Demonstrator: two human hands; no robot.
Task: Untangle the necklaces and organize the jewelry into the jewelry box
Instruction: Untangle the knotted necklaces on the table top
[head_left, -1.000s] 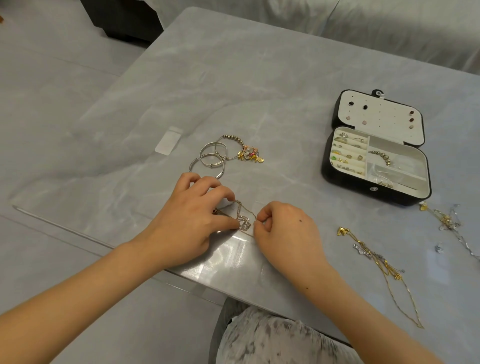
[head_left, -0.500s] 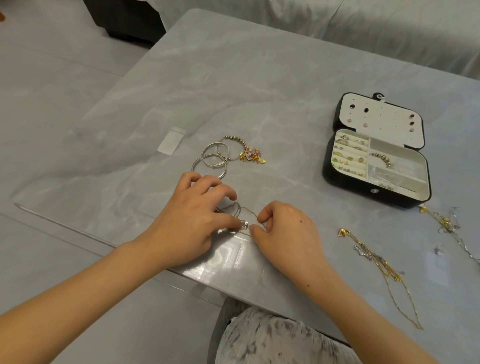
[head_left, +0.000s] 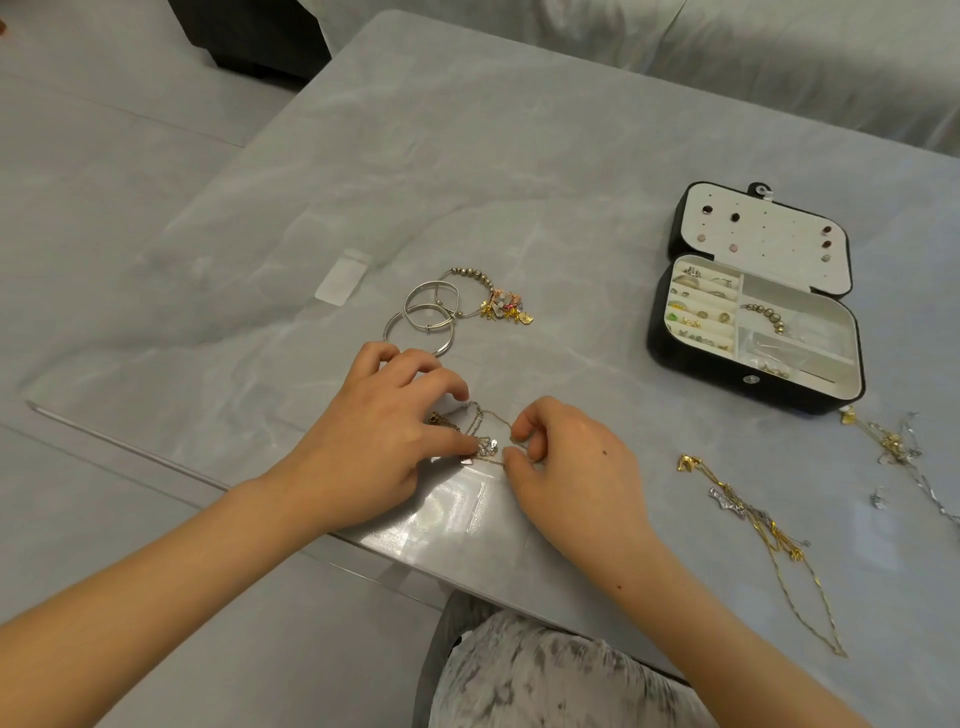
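A tangle of thin chains (head_left: 480, 434) lies near the front edge of the grey table, between my two hands. My left hand (head_left: 379, 441) pinches it at its left side, fingers curled over the chain. My right hand (head_left: 566, 467) pinches the right end with thumb and forefinger. The black jewelry box (head_left: 675, 358) stands open at the right, with rings, a beaded piece and small bags in its white compartments and studs in its lid. Part of the tangle is hidden under my fingers.
Silver bangles (head_left: 423, 322) and a beaded charm bracelet (head_left: 498, 301) lie behind my left hand. A gold and silver necklace tangle (head_left: 753, 525) lies at the right, another tangle (head_left: 893, 441) near the right edge. A small clear bag (head_left: 340, 283) lies further left.
My hands have drawn slightly apart, spreading the chains between them. The small silver pendant has shifted a little to the right on the table.
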